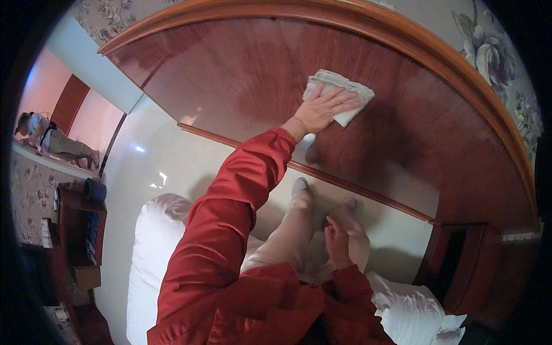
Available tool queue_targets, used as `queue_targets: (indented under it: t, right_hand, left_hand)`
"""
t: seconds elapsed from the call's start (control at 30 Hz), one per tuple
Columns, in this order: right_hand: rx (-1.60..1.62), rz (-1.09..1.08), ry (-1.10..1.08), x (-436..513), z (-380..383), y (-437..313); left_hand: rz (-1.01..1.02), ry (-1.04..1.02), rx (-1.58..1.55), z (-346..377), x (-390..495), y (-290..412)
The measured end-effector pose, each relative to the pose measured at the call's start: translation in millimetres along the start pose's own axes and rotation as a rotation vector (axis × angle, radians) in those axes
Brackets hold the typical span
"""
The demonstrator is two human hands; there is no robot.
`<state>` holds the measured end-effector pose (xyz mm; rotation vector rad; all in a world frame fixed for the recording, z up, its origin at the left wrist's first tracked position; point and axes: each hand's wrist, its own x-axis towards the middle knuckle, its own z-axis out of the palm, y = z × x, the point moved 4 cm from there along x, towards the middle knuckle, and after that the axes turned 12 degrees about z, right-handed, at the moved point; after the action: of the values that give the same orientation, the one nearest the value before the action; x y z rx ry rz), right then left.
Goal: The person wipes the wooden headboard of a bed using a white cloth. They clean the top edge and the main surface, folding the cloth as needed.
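Note:
My left hand [317,113] lies flat on a folded white cloth [340,82], fingers spread, pressing it against a glossy red-brown wood headboard [241,73]. The cloth shows beyond the fingertips and on both sides of the hand. My left arm, in a red sleeve, reaches up and across to the panel. Low in front of my body, near my thigh, hangs my right hand [338,243], with its fingers loosely bent and nothing seen in it. The headboard's curved top moulding [276,9] arches above the cloth.
White bedding [146,258] lies at my left, and more white bedding [405,302] at my right. A dark wood cabinet [453,258] stands right of the panel. At far left are a wood shelf unit [82,194], a dark bin [95,189] and another person [60,140] bending forward.

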<state>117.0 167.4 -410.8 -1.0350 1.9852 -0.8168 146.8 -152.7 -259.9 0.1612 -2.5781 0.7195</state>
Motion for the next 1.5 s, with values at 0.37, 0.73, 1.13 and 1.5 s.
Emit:
queue_targets:
  t: [0.37,0.73,1.13,1.5]
  right_hand:
    - [0.066,0.065,0.048,-8.2,-20.6,62.1]
    - [-0.007,0.013,0.015,3.1,-5.5,39.8]
    - [-0.106,-0.092,0.111,-23.4,-10.0,36.0]
    - [-0.167,-0.103,0.173,-49.5,-20.7,46.6]
  left_hand:
    - [-0.935,0.761,-0.248,4.3,-131.3,-124.2]
    - [-0.903,0.657,-0.116,-49.5,-51.9,-147.2]
    - [0.017,-0.186,-0.032,-25.8,-12.8,7.4]
    - [-1.691,0.605,-1.817,52.0,-150.4,47.8]
